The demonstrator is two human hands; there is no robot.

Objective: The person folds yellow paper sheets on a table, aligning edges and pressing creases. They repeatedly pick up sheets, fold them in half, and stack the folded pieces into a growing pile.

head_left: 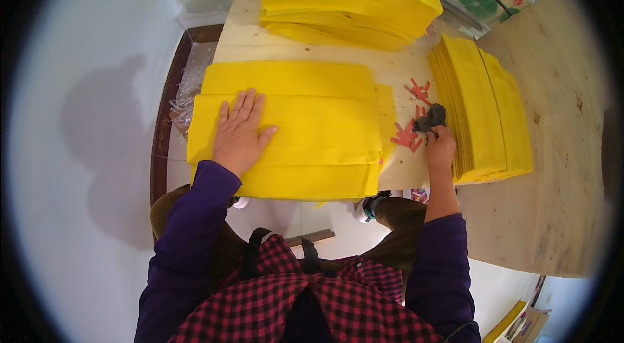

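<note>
My left hand [240, 135] lies flat, fingers stretched out, on the left part of a folded yellow sheet [312, 125] that looks like paper or thin cloth. The sheet's folds run from left to right, and more yellow layers show beyond its right edge. At the right, my right hand [442, 145] is curled, with its fingertips pressed to a dark grey crumpled lump [431, 117]. Whether the lump is cloth or something else I cannot tell. Around it on the wooden table [400, 164] are scattered short red strips [407, 136].
A tall stack of yellow sheets [344, 2] stands at the far side. Another pile of folded yellow sheets [478, 109] leans just right of my right hand. A plywood board [559, 148] extends further right. A white wall [84, 148] rises at the left.
</note>
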